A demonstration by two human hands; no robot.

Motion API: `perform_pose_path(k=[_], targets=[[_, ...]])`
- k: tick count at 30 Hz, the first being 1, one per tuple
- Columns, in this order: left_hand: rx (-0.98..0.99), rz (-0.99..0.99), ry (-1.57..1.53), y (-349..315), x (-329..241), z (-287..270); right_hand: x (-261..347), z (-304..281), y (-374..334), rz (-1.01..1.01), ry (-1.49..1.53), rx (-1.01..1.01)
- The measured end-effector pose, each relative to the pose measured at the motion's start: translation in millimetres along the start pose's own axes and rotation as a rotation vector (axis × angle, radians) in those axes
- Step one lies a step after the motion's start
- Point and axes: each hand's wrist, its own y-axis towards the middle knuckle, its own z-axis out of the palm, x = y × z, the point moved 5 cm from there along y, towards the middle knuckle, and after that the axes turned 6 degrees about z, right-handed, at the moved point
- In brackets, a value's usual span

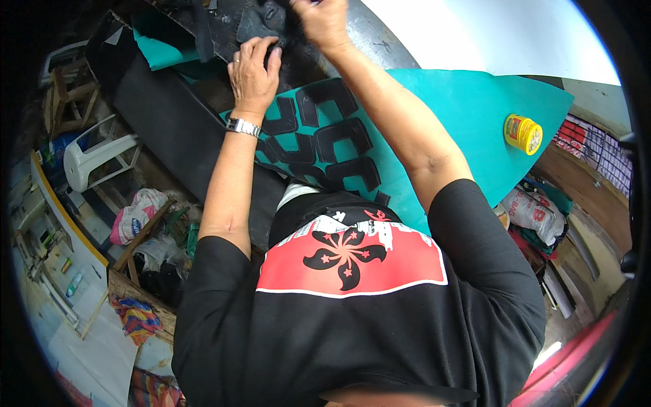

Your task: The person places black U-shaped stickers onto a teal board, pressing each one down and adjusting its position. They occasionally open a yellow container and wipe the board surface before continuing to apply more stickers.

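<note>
My left hand [254, 71], with a metal watch on the wrist, lies flat with its fingers spread on a black piece of sheet material [268, 24] on the workbench. My right hand [324, 20] is at the picture's top edge, just right of that piece, with its fingers curled; what it grips is cut off by the edge. Below both hands a teal sheet [461, 108] lies across the bench. Several black curved cut-out shapes [325, 139] lie on it between my forearms.
A yellow round tin [523, 133] stands on the teal sheet's right part. A long black sheet [169, 129] hangs off the bench's left side. On the floor at left are a white plastic chair [95, 152], a wooden stool [68, 98] and bags [135, 214]; sacks [532, 210] lie at right.
</note>
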Motion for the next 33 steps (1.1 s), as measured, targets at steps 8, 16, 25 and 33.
perform_pose_path(k=[8,16,25,33], targets=[[-0.043,-0.096,-0.155,13.8,-15.0,-9.0,81.0,-115.1,-31.3,0.018,0.090,0.201],[0.545,-0.684,-1.728,-49.4,-122.4,19.8,52.3,-181.2,-132.2,0.487,0.350,0.040],[0.730,-0.620,-1.252,-33.8,-125.3,34.8,36.7,-197.7,-145.2,0.688,0.221,0.252],[0.481,-0.852,-1.496,-32.5,-122.4,37.8,34.0,-189.4,-141.4,0.534,0.367,0.054]])
